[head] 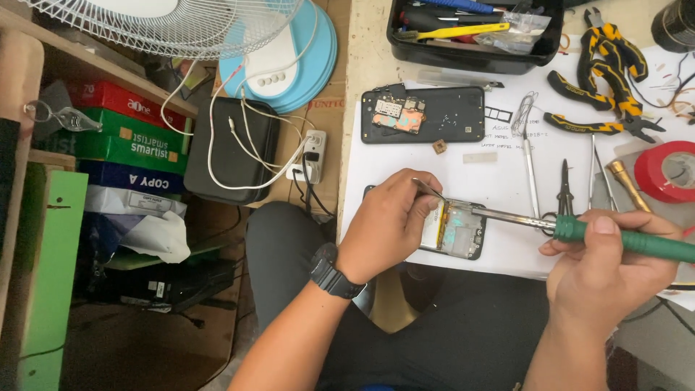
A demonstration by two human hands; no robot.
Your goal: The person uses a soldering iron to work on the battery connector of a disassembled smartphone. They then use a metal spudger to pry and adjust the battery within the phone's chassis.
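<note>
Green-handled soldering iron (622, 239) gripped in right hand (608, 271), tip over opened phone (456, 230) on tabletop (376, 65), left hand (387, 224) pinching tweezers (428, 190) shut, seemingly steadying a part for soldering.

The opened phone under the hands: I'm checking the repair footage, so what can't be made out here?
Head view only:
- Opened phone: its left part is hidden by the left hand.
- Soldering iron: the tip's contact spot is too small to tell; the handle is cut off by the right edge and wrapped by the right hand.
- Tweezers: their tips' contact point is unclear.
</note>
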